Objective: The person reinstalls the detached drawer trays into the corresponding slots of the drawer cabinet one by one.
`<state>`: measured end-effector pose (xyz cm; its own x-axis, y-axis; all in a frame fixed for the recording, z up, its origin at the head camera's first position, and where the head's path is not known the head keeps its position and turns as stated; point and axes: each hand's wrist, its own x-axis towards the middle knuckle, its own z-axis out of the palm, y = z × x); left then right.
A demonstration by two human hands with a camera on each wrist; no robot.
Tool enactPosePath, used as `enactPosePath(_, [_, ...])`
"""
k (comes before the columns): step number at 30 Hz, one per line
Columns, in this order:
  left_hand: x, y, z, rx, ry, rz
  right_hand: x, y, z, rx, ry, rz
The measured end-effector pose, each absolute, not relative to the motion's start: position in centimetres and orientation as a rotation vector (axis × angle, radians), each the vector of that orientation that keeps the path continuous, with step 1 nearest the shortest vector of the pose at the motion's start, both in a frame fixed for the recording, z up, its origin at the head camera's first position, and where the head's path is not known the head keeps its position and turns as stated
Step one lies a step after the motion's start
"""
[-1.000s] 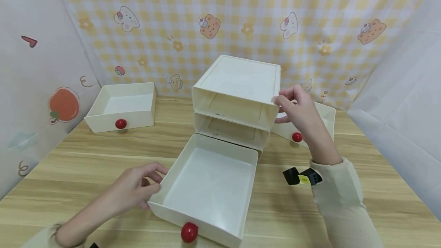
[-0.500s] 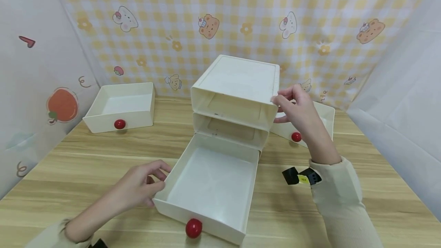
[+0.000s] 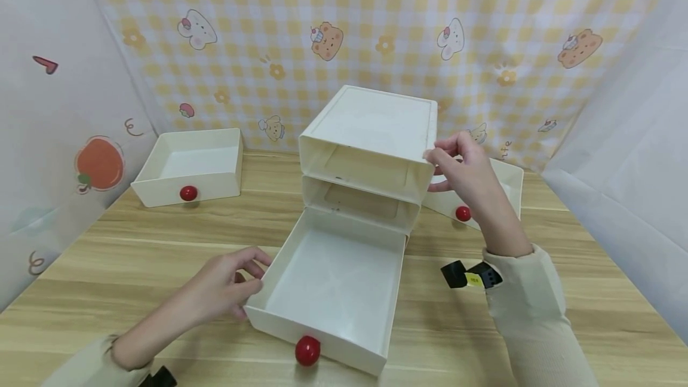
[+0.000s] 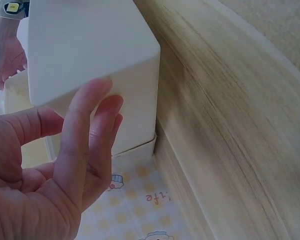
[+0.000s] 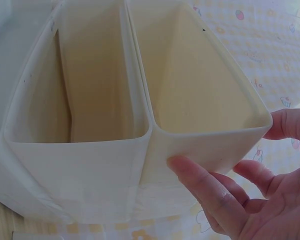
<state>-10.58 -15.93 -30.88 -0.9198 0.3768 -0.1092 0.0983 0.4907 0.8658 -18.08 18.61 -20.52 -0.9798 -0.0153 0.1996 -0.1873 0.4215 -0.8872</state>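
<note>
A cream drawer cabinet (image 3: 376,124) stands in the middle of the table, with two open slots facing me. At its lowest level a white drawer (image 3: 333,279) with a red knob (image 3: 307,351) sticks out far towards me. My left hand (image 3: 223,282) holds this drawer by its left wall, near the front corner. In the left wrist view, bent fingers (image 4: 90,110) touch the wall's outside; the thumb tip is hidden. My right hand (image 3: 464,166) grips the cabinet's upper right front edge, thumb and fingers around the corner, as the right wrist view shows.
Another white drawer (image 3: 188,160) with a red knob lies at the back left of the wooden table (image 3: 177,261). A third drawer (image 3: 505,181) is partly hidden behind my right forearm. A checked cloth (image 3: 376,5) hangs behind the cabinet.
The held drawer has slid away from me and slightly right, with its back end against the cabinet's lower level. My left hand has moved along with it; the right hand stays put.
</note>
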Motion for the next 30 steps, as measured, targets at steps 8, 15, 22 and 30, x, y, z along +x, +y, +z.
enactPosePath(8, [-10.9,-15.7,-30.8,0.41,2.448,1.396,-18.1,18.6,-20.6,0.172,-2.514,1.591])
enactPosePath(15, [-11.7,-15.1,-30.8,0.389,2.508,1.351,-18.0,18.6,-20.6,0.178,-2.509,1.599])
enactPosePath(22, [-12.7,-14.5,-31.0,0.377,2.518,1.34,-18.0,18.5,-20.5,0.173,-2.51,1.592])
enactPosePath(30, [-13.8,-14.0,-31.1,0.385,2.52,1.335,-18.0,18.5,-20.5,0.174,-2.514,1.591])
